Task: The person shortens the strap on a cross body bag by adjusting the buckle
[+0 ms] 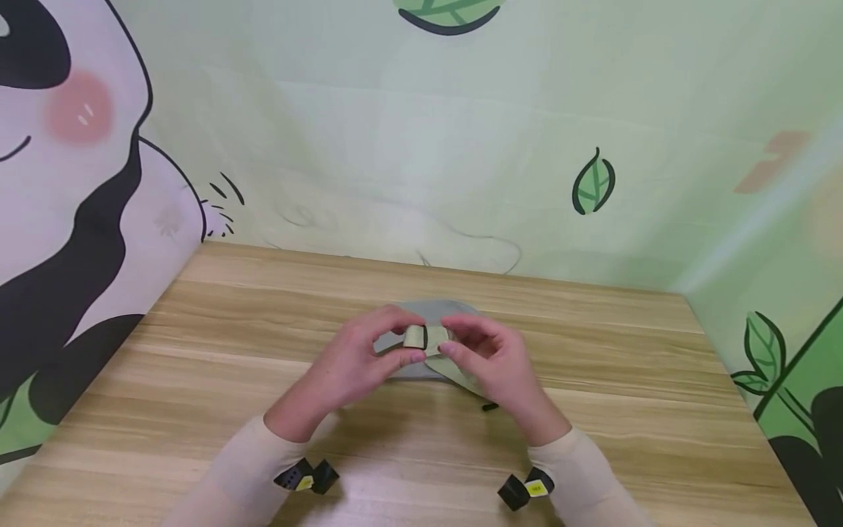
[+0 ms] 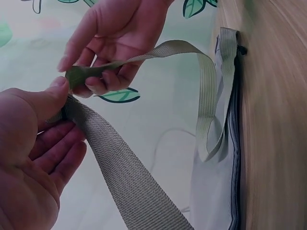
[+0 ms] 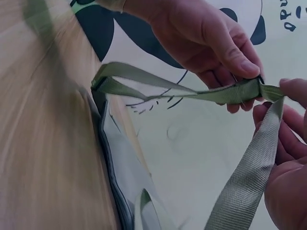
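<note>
A grey-green webbing strap (image 1: 435, 338) is held up between both hands, with a dark slider buckle (image 3: 261, 87) on it. My left hand (image 1: 358, 355) pinches the strap at the buckle between thumb and fingers. Just to the right, my right hand (image 1: 490, 359) pinches the strap where it leaves the buckle. The two hands' fingertips are close together. From there the strap (image 2: 124, 163) hangs in loops. Beneath the hands a flat grey zippered pouch (image 1: 448, 309) lies on the table, partly hidden by them, and the strap loops to its end.
The wood-grain table (image 1: 626, 410) spreads around the pouch. Behind it rises a pale green printed backdrop (image 1: 369, 161) with leaves, and a panda picture (image 1: 72, 183) covers the left side. Black wrist cameras (image 1: 323, 476) sit on both cream sleeves.
</note>
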### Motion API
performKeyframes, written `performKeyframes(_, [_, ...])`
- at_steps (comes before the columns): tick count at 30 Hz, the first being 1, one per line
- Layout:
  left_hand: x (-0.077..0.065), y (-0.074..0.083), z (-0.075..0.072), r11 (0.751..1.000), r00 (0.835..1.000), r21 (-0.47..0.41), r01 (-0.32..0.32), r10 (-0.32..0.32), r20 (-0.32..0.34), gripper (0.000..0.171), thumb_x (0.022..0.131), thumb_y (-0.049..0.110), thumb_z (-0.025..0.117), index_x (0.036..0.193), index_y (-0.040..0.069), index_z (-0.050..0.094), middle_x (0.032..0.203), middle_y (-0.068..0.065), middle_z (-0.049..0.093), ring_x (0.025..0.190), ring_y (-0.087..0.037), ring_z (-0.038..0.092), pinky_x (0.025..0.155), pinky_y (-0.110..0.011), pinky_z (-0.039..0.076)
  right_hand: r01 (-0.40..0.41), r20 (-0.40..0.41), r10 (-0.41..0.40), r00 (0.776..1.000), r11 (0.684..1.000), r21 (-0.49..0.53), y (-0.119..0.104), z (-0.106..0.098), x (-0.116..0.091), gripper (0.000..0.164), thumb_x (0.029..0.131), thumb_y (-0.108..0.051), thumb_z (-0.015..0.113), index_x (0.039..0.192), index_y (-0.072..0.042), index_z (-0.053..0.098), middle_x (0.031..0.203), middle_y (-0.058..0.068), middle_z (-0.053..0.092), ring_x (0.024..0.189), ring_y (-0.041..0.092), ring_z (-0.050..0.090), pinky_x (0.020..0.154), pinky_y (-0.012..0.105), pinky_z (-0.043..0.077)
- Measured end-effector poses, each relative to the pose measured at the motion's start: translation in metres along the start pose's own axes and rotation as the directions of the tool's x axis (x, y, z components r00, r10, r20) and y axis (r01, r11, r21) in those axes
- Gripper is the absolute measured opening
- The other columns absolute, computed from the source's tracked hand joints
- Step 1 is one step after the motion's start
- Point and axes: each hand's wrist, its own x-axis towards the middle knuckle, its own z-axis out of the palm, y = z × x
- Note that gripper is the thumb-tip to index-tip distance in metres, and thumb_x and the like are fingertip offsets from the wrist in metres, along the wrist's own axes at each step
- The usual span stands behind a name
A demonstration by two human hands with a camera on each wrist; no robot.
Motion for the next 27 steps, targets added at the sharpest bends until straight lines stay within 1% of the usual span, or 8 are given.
performKeyframes(4, [-0.001,-0.001,-0.001,1.000,1.000,-0.005,-0.007,0.007,0.001,0.034,0.091,0.013,0.088,0.122,0.008,0.076,0.114,-0.003,0.080,0.106,-0.021,0.072,0.094,-0.039,0.062,0.025,0.003,-0.024,1.000,0.998,-0.056,-0.003,-0.003,0.000,0.030,0.093,0.006,0.079,0.122,0.009,0.073,0.105,-0.014,0.075,0.093,0.006,0.070,0.080,0.021,0.061])
performKeyframes(6, [-0.001,-0.001,-0.002,1.000,1.000,-0.022,-0.009,0.010,0.004,0.034,0.090,0.013,0.088,0.122,0.008,0.076,0.114,-0.002,0.079,0.105,-0.020,0.072,0.093,-0.038,0.062,0.019,0.007,-0.019,1.000,0.997,-0.070,-0.004,-0.004,0.000,0.029,0.093,0.004,0.080,0.121,0.007,0.074,0.103,-0.014,0.076,0.090,0.006,0.071,0.078,0.021,0.061])
performKeyframes(12, [-0.001,-0.002,-0.001,0.998,1.000,-0.062,-0.008,0.008,0.010,0.036,0.089,0.011,0.089,0.122,0.008,0.076,0.114,-0.002,0.080,0.105,-0.019,0.072,0.093,-0.036,0.061,-0.054,0.028,0.054,0.998,0.999,-0.009,-0.005,-0.003,0.000,0.034,0.094,-0.005,0.083,0.123,0.009,0.072,0.105,-0.014,0.078,0.089,0.008,0.076,0.080,0.023,0.063])
performKeyframes(16, [-0.001,-0.001,0.001,0.997,1.000,-0.073,0.014,-0.013,0.019,0.036,0.089,0.012,0.089,0.123,0.007,0.075,0.114,-0.002,0.080,0.105,-0.019,0.073,0.094,-0.038,0.062,-0.053,0.030,0.053,0.998,0.999,0.010,-0.006,0.001,0.001,0.034,0.093,-0.004,0.084,0.122,0.011,0.073,0.105,-0.012,0.079,0.090,0.007,0.076,0.081,0.023,0.063])
performKeyframes(20, [-0.001,0.000,0.001,0.997,1.000,-0.078,0.021,-0.019,0.024,0.034,0.090,0.013,0.089,0.121,0.009,0.076,0.112,0.000,0.080,0.105,-0.018,0.074,0.095,-0.038,0.061,0.019,0.040,-0.018,0.999,0.999,-0.043,-0.004,0.005,0.001,0.028,0.092,0.003,0.083,0.118,0.009,0.075,0.106,0.007,0.081,0.093,0.005,0.073,0.080,0.022,0.062])
performKeyframes(23, [-0.001,-0.001,0.001,0.996,1.000,-0.083,0.014,-0.012,0.026,0.031,0.090,0.013,0.088,0.119,0.010,0.076,0.112,0.000,0.080,0.104,-0.017,0.073,0.094,-0.038,0.061,0.091,0.067,-0.085,0.994,0.993,-0.082,-0.004,0.007,0.001,0.026,0.092,0.007,0.081,0.117,0.007,0.076,0.109,0.022,0.078,0.099,0.006,0.072,0.084,0.023,0.062])
performKeyframes(25, [-0.001,-0.001,0.001,0.996,1.000,-0.088,0.012,-0.010,0.027,0.029,0.092,0.013,0.087,0.119,0.011,0.076,0.111,0.001,0.080,0.103,-0.016,0.072,0.093,-0.037,0.061,0.130,0.082,-0.121,0.989,0.985,-0.113,-0.003,0.007,0.002,0.026,0.091,0.008,0.080,0.117,0.006,0.076,0.111,0.023,0.077,0.101,0.006,0.071,0.086,0.023,0.062])
performKeyframes(27, [-0.002,-0.001,0.001,0.996,0.999,-0.090,0.019,-0.017,0.027,0.026,0.094,0.014,0.085,0.119,0.012,0.076,0.112,0.001,0.079,0.103,-0.015,0.072,0.093,-0.036,0.060,0.170,0.100,-0.155,0.983,0.971,-0.170,-0.002,0.006,0.001,0.028,0.090,0.008,0.081,0.117,0.003,0.077,0.111,0.020,0.078,0.100,0.008,0.070,0.086,0.023,0.061])
